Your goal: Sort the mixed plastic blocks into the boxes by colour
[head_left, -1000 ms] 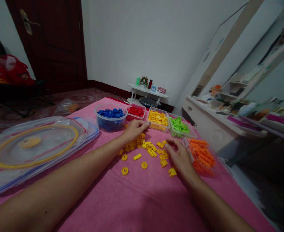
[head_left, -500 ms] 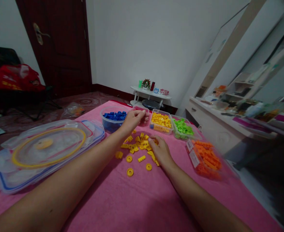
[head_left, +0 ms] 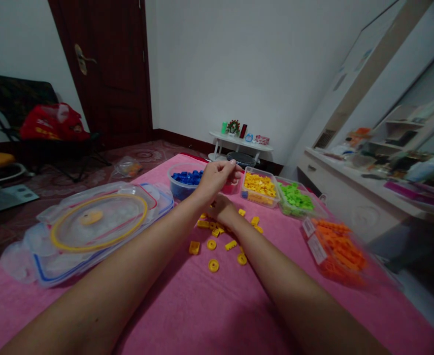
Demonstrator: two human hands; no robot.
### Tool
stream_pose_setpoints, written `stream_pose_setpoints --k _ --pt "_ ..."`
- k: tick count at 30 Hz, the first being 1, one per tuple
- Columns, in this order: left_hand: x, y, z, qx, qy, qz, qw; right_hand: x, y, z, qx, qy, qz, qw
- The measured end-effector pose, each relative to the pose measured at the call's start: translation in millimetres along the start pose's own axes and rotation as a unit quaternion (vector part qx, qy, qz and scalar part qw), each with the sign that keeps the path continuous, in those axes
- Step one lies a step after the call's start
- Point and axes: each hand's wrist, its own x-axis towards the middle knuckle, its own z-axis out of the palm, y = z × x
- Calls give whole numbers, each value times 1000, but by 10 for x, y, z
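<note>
My left hand [head_left: 218, 177] hovers above the pink cloth, between the tub of blue pieces [head_left: 183, 187] and the box of yellow pieces [head_left: 260, 189]. Its fingers are curled in with the thumb against them; whatever they hold does not show. Beneath the left wrist, my right hand [head_left: 222, 209] reaches left into the loose yellow building blocks [head_left: 216, 231], its fingers hidden. Yellow wheels [head_left: 213, 265] and a square yellow block [head_left: 194, 247] lie nearer to me on the cloth [head_left: 202, 305].
Clear lids [head_left: 98, 227] are stacked at left. A red-tinted box [head_left: 231, 188] shows partly behind my left hand. To the right stand a box of green pieces [head_left: 295, 198] and one of orange pieces [head_left: 340, 251]. A white dresser [head_left: 342, 192] stands beyond.
My right hand has moved left across the loose yellow blocks and under my left wrist. My left hand stays raised and curled. The view has shifted slightly left.
</note>
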Motion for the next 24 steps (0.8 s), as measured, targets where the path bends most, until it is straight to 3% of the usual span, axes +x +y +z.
stream_pose_setpoints --k 4,7,11,15,18,21,24 --pt "6 -29 7 7 -2 -1 1000 -332 -254 -4 -92 -60 -31 993" --pt "10 -45 18 15 -9 4 1000 -662 -482 12 -168 -52 -95 980" --pt "9 -67 25 21 -13 18 1000 -957 -620 76 -195 -56 -190 961" --pt "-15 -101 21 42 -20 17 999 -989 -538 49 -256 -56 -213 941" --pt "-29 -174 -6 64 -26 2 998 -960 -380 -77 -270 -26 -189 944" --pt "-27 -315 -58 114 -60 -15 992 -954 -204 -254 -200 -2 -143 969" --pt "-30 -489 -116 217 -117 -7 969 -934 -42 -466 -48 8 -105 993"
